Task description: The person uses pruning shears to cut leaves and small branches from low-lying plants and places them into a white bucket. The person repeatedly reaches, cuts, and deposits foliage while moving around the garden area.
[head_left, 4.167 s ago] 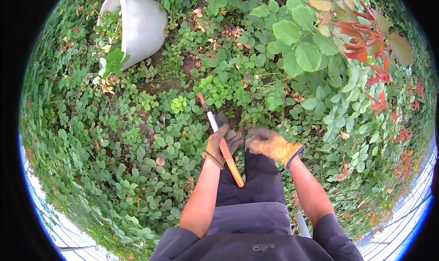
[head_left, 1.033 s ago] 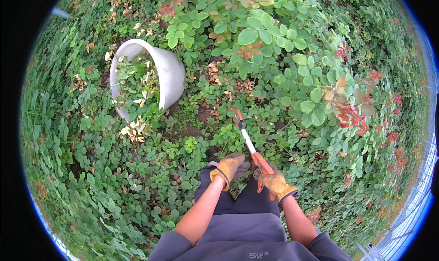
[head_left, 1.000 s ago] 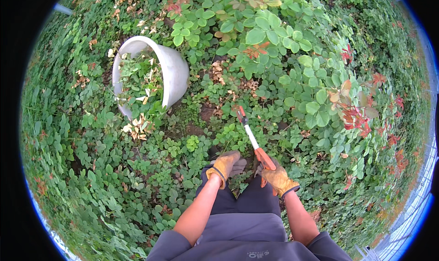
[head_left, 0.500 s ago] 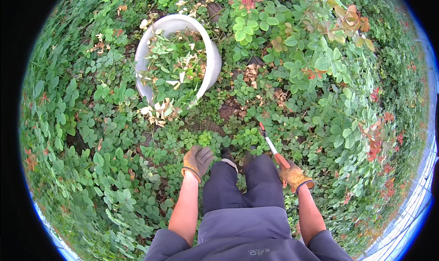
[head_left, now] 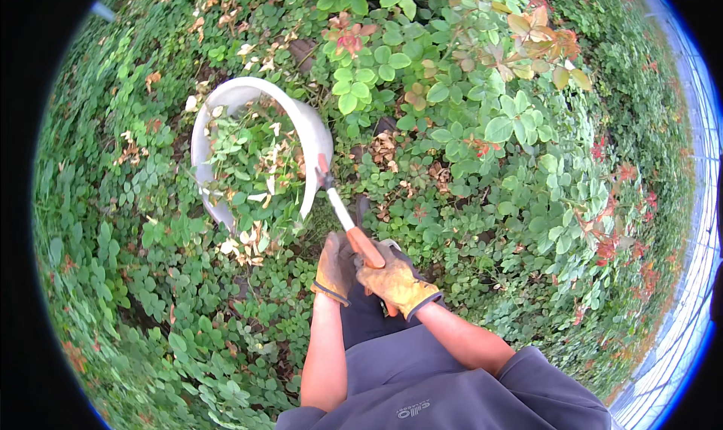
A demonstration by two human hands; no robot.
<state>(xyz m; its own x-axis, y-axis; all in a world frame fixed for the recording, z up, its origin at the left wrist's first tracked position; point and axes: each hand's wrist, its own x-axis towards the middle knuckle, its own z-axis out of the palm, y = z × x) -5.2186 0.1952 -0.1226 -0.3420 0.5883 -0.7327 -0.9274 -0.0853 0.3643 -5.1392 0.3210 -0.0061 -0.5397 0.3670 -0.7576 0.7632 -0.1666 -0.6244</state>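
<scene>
My right hand (head_left: 395,278), in a tan and grey work glove, is closed round the orange-red handle of a pair of pruning shears (head_left: 344,213). Their pale shaft points up and left, and the red and dark head lies in front of the bucket's right rim. Close against the right hand is my left hand (head_left: 333,268), gloved alike. Its fingers are partly hidden, so whether it grips anything is unclear. A white bucket (head_left: 307,125) leans among the plants ahead, its mouth toward me, holding cut green stems and dry leaves (head_left: 252,147).
Low leafy plants (head_left: 151,294) surround me. Taller shrubs with red-tinged leaves (head_left: 542,38) rise ahead to the right. Brown dry leaves (head_left: 384,151) lie right of the bucket. A pale grid-like surface (head_left: 689,279) borders the far right.
My right hand has swung the pruning shears inward from the right, next to my left hand. The bucket now appears lower and farther left as the view shifted.
</scene>
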